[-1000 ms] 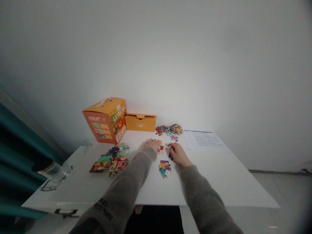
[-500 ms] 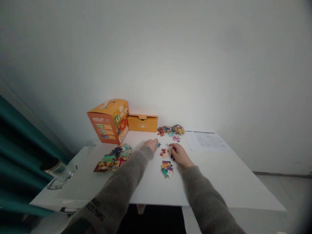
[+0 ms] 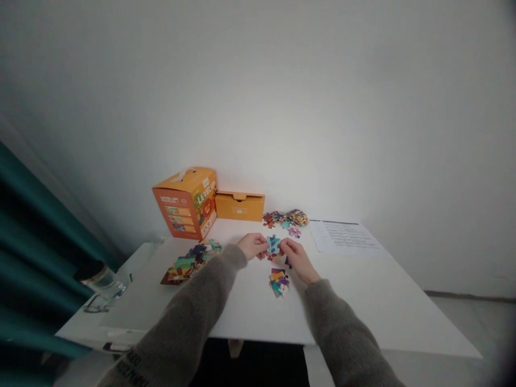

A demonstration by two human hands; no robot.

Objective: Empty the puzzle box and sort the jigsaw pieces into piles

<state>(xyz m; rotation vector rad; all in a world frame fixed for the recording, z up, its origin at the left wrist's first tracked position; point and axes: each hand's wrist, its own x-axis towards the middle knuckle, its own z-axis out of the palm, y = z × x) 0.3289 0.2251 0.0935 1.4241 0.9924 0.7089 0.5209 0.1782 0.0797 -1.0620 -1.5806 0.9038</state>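
A teal jigsaw puzzle piece (image 3: 273,244) is raised above the table between my two hands. My left hand (image 3: 253,245) pinches its left edge, and my right hand (image 3: 296,258) grips its right edge. Just below it, a reddish and peach piece (image 3: 272,258) lies partly hidden. A dark piece (image 3: 288,262) peeks out beside my right hand. Nearer to me is a small stack of colourful pieces (image 3: 279,282). Beyond my hands, a pink piece (image 3: 294,232) lies before a heap of puzzle pieces (image 3: 296,217).
A bigger puzzle pile (image 3: 187,266) spreads left of my left forearm. Behind stand an orange puzzle box (image 3: 189,204) and a low orange carton (image 3: 239,207). Printed sheets (image 3: 346,236) lie at the right, a glass jar (image 3: 102,282) at the far left of the white table (image 3: 363,301).
My left hand has lifted the teal piece and brought it toward the middle. My right hand has closed on its other edge. The view has shifted slightly.
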